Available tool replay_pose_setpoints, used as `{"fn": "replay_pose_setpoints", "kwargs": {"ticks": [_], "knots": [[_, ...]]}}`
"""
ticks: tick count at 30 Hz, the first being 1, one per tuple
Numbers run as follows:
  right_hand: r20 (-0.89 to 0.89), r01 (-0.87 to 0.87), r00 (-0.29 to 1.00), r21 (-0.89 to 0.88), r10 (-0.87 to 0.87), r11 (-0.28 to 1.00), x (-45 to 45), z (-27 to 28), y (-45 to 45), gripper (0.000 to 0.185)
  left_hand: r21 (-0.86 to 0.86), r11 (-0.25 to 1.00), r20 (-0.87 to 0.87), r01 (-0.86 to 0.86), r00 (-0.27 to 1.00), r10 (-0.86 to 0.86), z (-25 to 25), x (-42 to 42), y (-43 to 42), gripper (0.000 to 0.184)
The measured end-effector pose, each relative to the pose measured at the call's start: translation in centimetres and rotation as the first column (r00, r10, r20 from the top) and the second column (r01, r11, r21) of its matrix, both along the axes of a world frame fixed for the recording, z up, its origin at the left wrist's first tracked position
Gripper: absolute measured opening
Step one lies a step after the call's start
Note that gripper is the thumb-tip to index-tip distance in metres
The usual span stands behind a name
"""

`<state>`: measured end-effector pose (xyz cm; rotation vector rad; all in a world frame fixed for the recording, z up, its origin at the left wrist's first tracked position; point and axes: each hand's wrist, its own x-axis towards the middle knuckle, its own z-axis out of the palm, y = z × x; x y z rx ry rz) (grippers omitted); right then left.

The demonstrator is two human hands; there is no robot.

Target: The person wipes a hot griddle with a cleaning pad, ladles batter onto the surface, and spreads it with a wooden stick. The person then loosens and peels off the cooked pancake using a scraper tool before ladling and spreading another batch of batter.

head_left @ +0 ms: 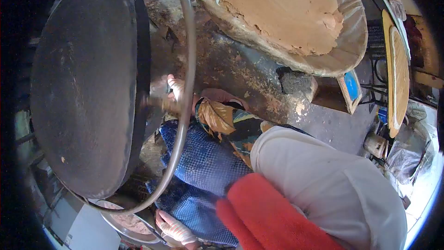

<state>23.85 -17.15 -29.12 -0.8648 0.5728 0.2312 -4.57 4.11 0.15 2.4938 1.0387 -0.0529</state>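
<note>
The picture is turned sideways, with my body at the right. A leaf-patterned sleeve (pixel 222 116) reaches toward the near edge of a big round dark griddle-like disc (pixel 88 83). At its end, my right hand (pixel 159 103) is smeared by motion beside that edge, partly behind a curved pale hose (pixel 188 55). Its grip, and anything in it, cannot be made out. I see no left hand; a red cloth (pixel 273 210) and white garment (pixel 328 180) cover that side. Blue checked fabric (pixel 208 166) lies over my lap.
A plastic-lined basin (pixel 354 37) holds smooth brown paste (pixel 277 9). A metal bowl (pixel 150 238) of pinkish material stands below the disc. What look like feet in striped footwear (pixel 175 229) show nearby. A wooden box (pixel 330 93) and round woven mat (pixel 397 78) are at right.
</note>
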Motion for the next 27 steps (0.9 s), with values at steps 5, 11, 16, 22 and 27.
{"fn": "replay_pose_setpoints", "kwargs": {"ticks": [5, 11, 16, 22, 27], "knots": [[-0.056, 0.034, 0.998, 0.269, -0.02, 0.963, 0.0, 1.3, -0.4, 0.034, -0.008, 1.0, -0.034, -0.025, 0.999, 0.024, 0.2, 0.5, -0.6, 0.042], [-0.179, -0.118, 0.978, -0.039, 0.11, 0.992, -2.4, 7.1, -5.2, 0.059, -0.015, 1.0, -0.116, -0.016, 0.993, 0.014, 1.2, 1.9, -1.6, 0.042], [-0.659, -0.66, 0.716, -0.746, -0.23, 0.081, -10.0, -1.2, -19.9, 0.045, 0.026, 0.997, -0.172, 0.079, 0.982, -0.073, 2.0, 2.8, -3.3, 0.047], [-0.347, -0.45, 0.788, -0.888, 0.509, 0.092, -24.1, -8.8, -41.1, 0.038, 0.191, 0.951, -0.263, 0.242, 0.946, -0.188, 2.0, 1.2, -2.3, 0.049], [-0.623, -0.695, 0.654, -0.719, 0.429, 0.015, -26.3, -7.5, -45.7, 0.035, 0.348, 0.892, -0.354, 0.288, 0.922, -0.159, 4.0, -0.6, -3.9, 0.049]]}}
